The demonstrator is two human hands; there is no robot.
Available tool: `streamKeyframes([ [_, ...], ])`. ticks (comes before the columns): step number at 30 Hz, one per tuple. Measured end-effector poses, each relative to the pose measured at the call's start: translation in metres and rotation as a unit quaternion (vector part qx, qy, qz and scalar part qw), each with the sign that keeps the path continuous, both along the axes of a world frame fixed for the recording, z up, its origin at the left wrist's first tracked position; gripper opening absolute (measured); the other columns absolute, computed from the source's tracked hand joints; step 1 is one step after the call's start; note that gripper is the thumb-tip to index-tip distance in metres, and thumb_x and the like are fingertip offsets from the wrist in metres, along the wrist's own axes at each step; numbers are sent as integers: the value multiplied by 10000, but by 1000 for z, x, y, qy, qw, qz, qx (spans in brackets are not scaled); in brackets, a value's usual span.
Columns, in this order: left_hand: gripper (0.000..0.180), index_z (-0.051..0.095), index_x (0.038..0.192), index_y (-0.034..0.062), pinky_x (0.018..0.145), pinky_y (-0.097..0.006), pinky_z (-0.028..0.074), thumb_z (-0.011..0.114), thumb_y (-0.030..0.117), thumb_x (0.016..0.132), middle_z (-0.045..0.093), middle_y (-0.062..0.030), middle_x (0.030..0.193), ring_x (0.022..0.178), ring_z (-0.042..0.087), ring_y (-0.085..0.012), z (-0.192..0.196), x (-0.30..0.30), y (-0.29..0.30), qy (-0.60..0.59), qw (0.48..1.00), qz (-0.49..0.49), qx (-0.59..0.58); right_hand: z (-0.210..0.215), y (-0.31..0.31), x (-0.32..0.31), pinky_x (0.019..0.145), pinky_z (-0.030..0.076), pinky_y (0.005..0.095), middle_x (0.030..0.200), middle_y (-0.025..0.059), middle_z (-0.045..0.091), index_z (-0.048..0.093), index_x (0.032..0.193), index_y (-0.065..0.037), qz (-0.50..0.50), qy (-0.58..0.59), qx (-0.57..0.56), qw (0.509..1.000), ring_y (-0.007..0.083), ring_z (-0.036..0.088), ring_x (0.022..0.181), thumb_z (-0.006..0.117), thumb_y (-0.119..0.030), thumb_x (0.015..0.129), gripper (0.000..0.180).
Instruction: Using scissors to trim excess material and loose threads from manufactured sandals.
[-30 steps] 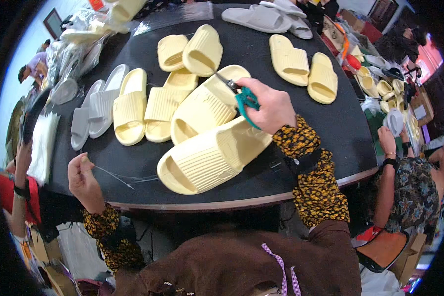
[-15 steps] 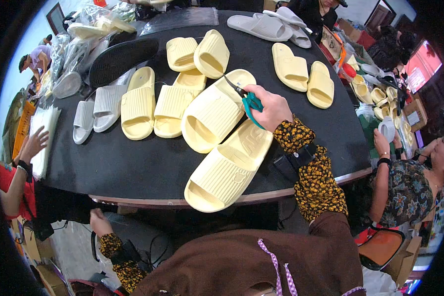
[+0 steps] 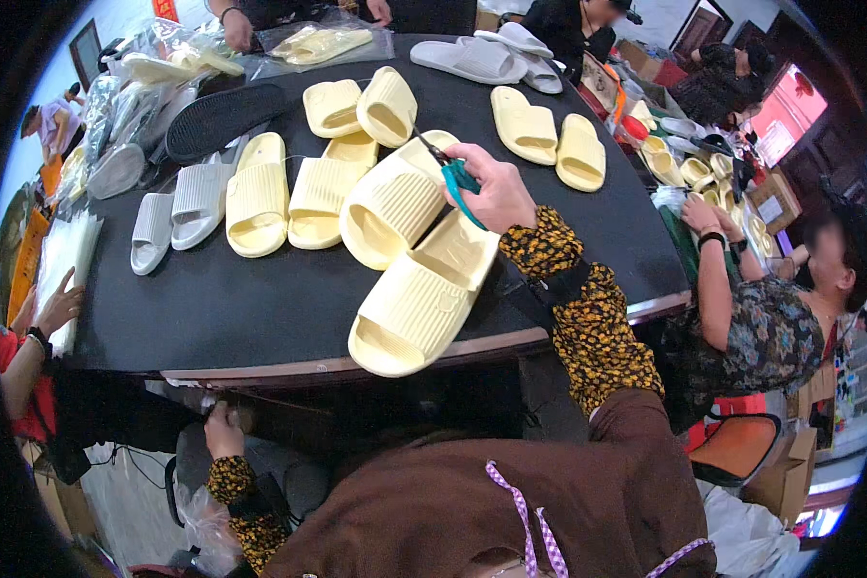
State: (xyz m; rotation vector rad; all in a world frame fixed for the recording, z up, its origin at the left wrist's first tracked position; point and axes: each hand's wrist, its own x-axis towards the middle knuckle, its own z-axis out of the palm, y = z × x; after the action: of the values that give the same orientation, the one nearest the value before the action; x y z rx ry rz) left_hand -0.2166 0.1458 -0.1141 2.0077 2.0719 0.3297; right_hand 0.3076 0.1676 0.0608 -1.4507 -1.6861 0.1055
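Observation:
My right hand [image 3: 496, 193] is closed around small green-handled snips [image 3: 453, 173], their tip pointing up and left. It rests on a pair of pale yellow ribbed slides: one slide [image 3: 424, 299] overhangs the table's near edge, the other [image 3: 395, 197] lies just behind it. My left hand [image 3: 223, 429] is down below the table edge, fingers curled near something pale under the tabletop; whether it holds anything is unclear.
The black round table [image 3: 212, 308] carries more yellow slides [image 3: 256, 196], grey slides [image 3: 178, 207], a black sole [image 3: 217, 116] and bagged slides [image 3: 323, 40]. A seated person [image 3: 771, 318] is at the right, another person's hand [image 3: 58, 303] at the left.
My left hand dropped from the table's front edge to below it. My right hand with the snips stayed on the yellow slides, which now hang further over the near edge.

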Motion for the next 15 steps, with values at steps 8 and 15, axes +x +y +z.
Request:
streamKeyframes([
  [8, 196, 616, 939, -46, 707, -356, 482, 553, 94, 818, 641, -202, 836, 780, 628, -333, 57, 55, -12, -153, 976, -124, 90, 8, -16, -17, 647, 462, 213, 841, 70, 629, 509, 1124, -14, 6, -36, -42, 998, 39, 564, 721, 642, -75, 791, 363],
  [15, 144, 616, 902, -50, 587, -255, 469, 598, 52, 802, 616, -117, 719, 623, 596, -166, 120, 145, -41, -328, 892, -308, -51, 7, -8, -17, 629, 470, 228, 779, 67, 629, 514, 1122, -35, -8, -35, -31, 999, 59, 580, 688, 641, -83, 788, 360],
])
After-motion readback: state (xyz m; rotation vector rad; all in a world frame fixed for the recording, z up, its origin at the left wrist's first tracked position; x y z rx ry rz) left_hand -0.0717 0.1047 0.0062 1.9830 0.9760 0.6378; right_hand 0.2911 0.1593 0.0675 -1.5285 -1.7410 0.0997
